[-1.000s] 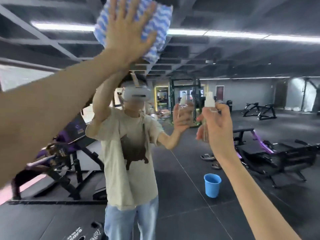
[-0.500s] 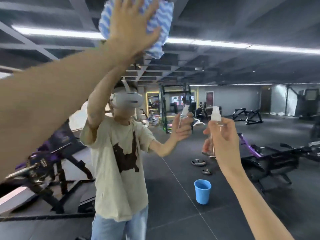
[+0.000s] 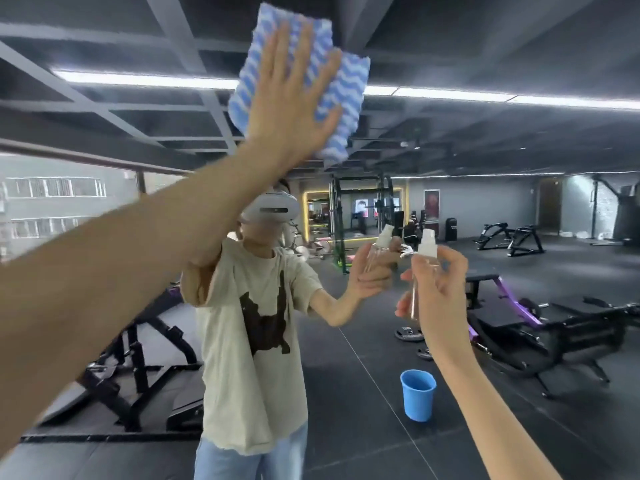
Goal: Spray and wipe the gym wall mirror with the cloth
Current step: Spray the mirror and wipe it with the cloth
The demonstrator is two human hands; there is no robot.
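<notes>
The wall mirror (image 3: 485, 161) fills the whole view and reflects the gym and me. High on the glass, my left hand (image 3: 291, 98) presses a blue-and-white wavy cloth (image 3: 343, 95) flat with straight, spread fingers. My right hand (image 3: 440, 289) grips a small clear spray bottle (image 3: 427, 249) with a white nozzle, held upright at chest height close to the mirror. The bottle's lower part is hidden behind my fingers.
In the reflection, a blue bucket (image 3: 417, 393) stands on the dark floor behind me. Weight plates (image 3: 408, 332) lie near it. Benches and machines with purple parts (image 3: 519, 313) stand on both sides, and a rack (image 3: 360, 216) stands at the back.
The cloth under my left hand has slid right and down on the glass. My right hand with the bottle stays at about the same height while my view has shifted.
</notes>
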